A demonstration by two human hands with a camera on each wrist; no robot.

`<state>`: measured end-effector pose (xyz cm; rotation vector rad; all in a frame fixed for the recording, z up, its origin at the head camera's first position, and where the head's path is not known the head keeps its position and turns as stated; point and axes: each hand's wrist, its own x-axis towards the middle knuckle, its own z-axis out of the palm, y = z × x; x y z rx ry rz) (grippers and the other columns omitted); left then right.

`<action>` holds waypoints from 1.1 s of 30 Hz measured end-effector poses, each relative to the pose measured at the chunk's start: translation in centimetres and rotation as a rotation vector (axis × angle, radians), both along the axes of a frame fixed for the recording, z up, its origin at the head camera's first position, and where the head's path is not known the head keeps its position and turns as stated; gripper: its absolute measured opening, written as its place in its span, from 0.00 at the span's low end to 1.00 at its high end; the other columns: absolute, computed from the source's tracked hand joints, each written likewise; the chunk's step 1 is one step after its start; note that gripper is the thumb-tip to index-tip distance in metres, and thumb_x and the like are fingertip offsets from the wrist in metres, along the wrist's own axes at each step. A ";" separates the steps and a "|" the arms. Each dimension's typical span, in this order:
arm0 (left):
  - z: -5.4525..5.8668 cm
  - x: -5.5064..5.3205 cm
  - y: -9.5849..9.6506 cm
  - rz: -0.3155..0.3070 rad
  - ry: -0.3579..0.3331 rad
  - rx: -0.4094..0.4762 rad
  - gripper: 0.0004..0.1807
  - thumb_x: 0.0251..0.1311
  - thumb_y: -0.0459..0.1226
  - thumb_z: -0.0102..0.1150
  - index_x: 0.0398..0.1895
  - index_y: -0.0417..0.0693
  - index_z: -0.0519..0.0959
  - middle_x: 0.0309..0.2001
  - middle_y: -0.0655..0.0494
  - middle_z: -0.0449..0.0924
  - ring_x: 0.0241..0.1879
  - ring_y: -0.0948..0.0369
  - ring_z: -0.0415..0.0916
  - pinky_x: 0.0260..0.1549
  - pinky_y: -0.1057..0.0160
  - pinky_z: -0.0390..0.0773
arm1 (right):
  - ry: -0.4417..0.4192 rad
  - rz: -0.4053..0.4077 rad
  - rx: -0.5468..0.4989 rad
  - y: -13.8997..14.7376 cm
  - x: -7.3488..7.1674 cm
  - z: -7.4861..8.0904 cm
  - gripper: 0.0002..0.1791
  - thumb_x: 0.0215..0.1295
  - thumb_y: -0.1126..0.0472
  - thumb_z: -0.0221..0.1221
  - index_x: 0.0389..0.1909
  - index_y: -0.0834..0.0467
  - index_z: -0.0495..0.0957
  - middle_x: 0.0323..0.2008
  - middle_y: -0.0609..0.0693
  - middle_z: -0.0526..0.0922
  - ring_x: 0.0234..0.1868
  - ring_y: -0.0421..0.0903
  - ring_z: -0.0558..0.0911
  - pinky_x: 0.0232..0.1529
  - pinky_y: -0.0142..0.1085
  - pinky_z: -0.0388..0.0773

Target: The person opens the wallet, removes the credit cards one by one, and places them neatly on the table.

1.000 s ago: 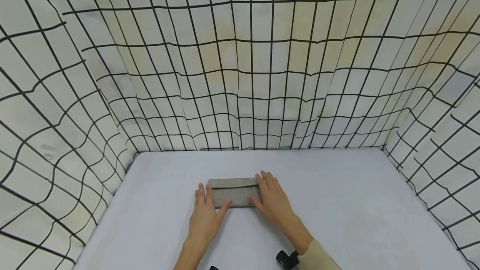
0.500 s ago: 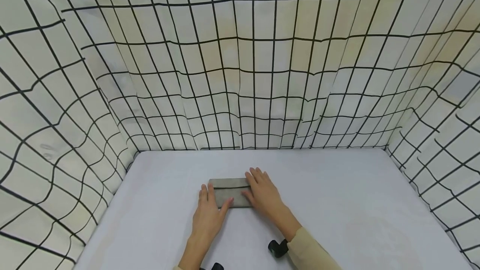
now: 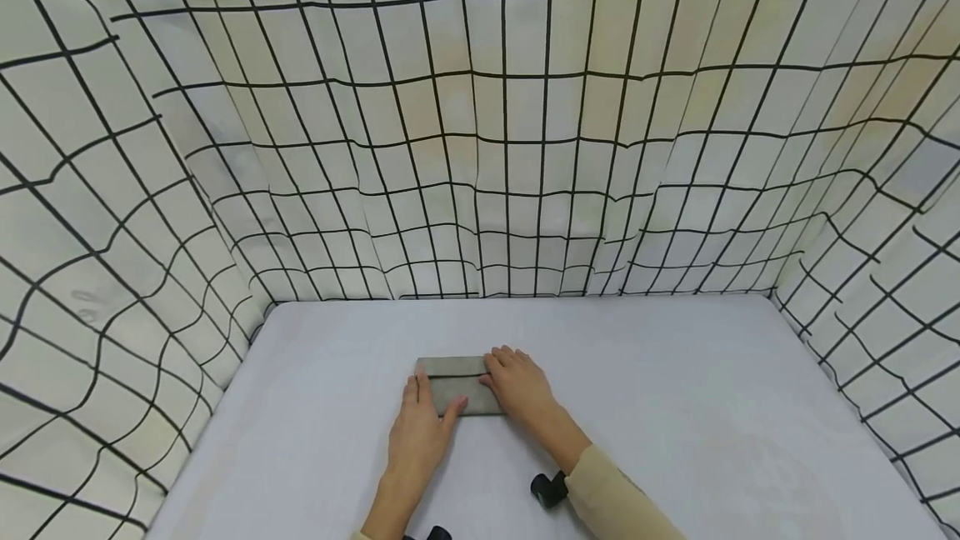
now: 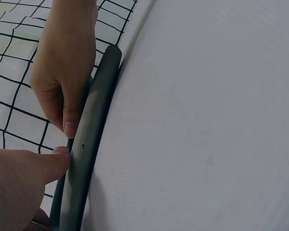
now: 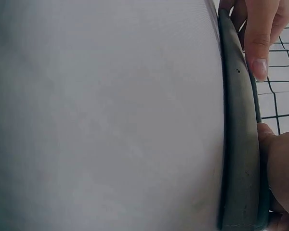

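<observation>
A grey flat rectangular case (image 3: 461, 394) with a flap along its far side lies on the white table. My left hand (image 3: 416, 432) rests on the left end, fingers fairly straight, thumb near the front edge. On the right end, my right hand (image 3: 521, 386) has bent fingers and holds the case near the flap line, covering that corner. In the left wrist view the rounded near edge of the case (image 4: 89, 144) shows a small dark dot; the right hand (image 4: 65, 62) is beyond it. The right wrist view shows the same edge (image 5: 241, 134), with the left hand (image 5: 260, 29) at its far end.
The white table (image 3: 675, 407) extends around the case. Behind and to both sides stand white walls (image 3: 525, 165) with a black grid. Black wrist devices (image 3: 549, 490) sit under the forearms, and the right arm has a beige sleeve (image 3: 611, 494).
My right hand has slid left along the case, and its fingers have bent from straighter over the flap. The left hand has shifted slightly right; the case has stayed about where it was.
</observation>
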<state>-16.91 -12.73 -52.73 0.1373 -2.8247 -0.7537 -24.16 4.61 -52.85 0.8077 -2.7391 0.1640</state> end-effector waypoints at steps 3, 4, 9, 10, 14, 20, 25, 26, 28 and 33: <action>-0.1 0.0 0.1 0.002 0.000 -0.021 0.46 0.65 0.54 0.62 0.67 0.20 0.64 0.66 0.20 0.64 0.65 0.31 0.69 0.54 0.40 0.80 | 0.046 0.008 0.008 -0.1 -0.1 0.1 0.17 0.74 0.47 0.54 0.48 0.57 0.79 0.48 0.51 0.85 0.54 0.50 0.85 0.59 0.45 0.82; 0.0 0.1 0.1 0.002 0.001 -0.030 0.45 0.65 0.54 0.62 0.65 0.20 0.65 0.66 0.20 0.65 0.65 0.31 0.69 0.54 0.40 0.80 | 0.066 0.012 0.012 -0.3 -0.2 0.1 0.16 0.74 0.47 0.55 0.44 0.57 0.80 0.44 0.50 0.86 0.51 0.49 0.85 0.56 0.45 0.83; 0.0 0.2 0.2 -0.004 0.021 -0.069 0.42 0.65 0.53 0.63 0.61 0.18 0.70 0.64 0.20 0.67 0.64 0.31 0.70 0.54 0.40 0.80 | 0.127 0.026 0.049 -0.7 -0.5 0.3 0.16 0.72 0.46 0.56 0.36 0.56 0.79 0.31 0.48 0.82 0.36 0.46 0.84 0.40 0.42 0.86; 0.0 0.2 0.2 -0.005 0.027 -0.071 0.42 0.65 0.53 0.62 0.61 0.18 0.70 0.64 0.21 0.68 0.64 0.32 0.70 0.54 0.40 0.81 | 0.140 0.029 0.058 -0.8 -0.5 0.4 0.16 0.72 0.46 0.57 0.36 0.56 0.79 0.30 0.48 0.82 0.34 0.46 0.84 0.37 0.41 0.85; 0.0 0.1 0.3 -0.006 0.041 -0.083 0.42 0.65 0.52 0.63 0.60 0.18 0.70 0.64 0.21 0.68 0.63 0.32 0.72 0.54 0.40 0.81 | 0.204 0.031 0.140 -1.1 -0.6 0.4 0.16 0.74 0.46 0.55 0.36 0.55 0.79 0.30 0.50 0.84 0.32 0.47 0.85 0.33 0.40 0.85; 0.1 0.2 0.4 -0.009 0.044 -0.102 0.41 0.65 0.52 0.63 0.59 0.18 0.71 0.63 0.21 0.69 0.62 0.31 0.73 0.54 0.40 0.81 | 0.236 0.006 0.341 -2.0 -0.3 0.3 0.13 0.76 0.53 0.54 0.46 0.57 0.81 0.35 0.54 0.88 0.36 0.48 0.88 0.37 0.39 0.88; 0.1 0.3 0.5 -0.016 0.057 -0.121 0.40 0.65 0.51 0.63 0.58 0.17 0.71 0.62 0.20 0.70 0.61 0.31 0.73 0.53 0.41 0.81 | 0.225 -0.009 0.413 -2.6 0.0 0.4 0.14 0.73 0.58 0.57 0.54 0.59 0.80 0.43 0.61 0.88 0.45 0.53 0.89 0.43 0.42 0.89; 0.1 0.3 0.5 -0.015 0.059 -0.123 0.40 0.65 0.51 0.63 0.58 0.17 0.71 0.61 0.20 0.70 0.61 0.31 0.74 0.53 0.41 0.81 | 0.227 -0.011 0.417 -2.6 0.1 0.4 0.14 0.73 0.58 0.56 0.54 0.59 0.80 0.43 0.61 0.88 0.44 0.54 0.89 0.43 0.42 0.89; 0.1 0.2 0.5 -0.013 0.068 -0.122 0.40 0.65 0.51 0.64 0.58 0.17 0.71 0.61 0.19 0.71 0.61 0.31 0.74 0.53 0.41 0.81 | 0.235 -0.011 0.429 -2.7 0.1 0.4 0.14 0.74 0.58 0.56 0.55 0.58 0.80 0.42 0.62 0.89 0.44 0.54 0.89 0.42 0.42 0.89; -0.1 0.1 0.5 -0.004 0.072 -0.113 0.40 0.65 0.50 0.64 0.59 0.17 0.71 0.61 0.20 0.71 0.61 0.32 0.73 0.54 0.41 0.81 | 0.206 0.004 0.452 -2.8 -0.1 0.7 0.13 0.74 0.59 0.55 0.54 0.59 0.79 0.43 0.62 0.88 0.43 0.54 0.89 0.42 0.42 0.89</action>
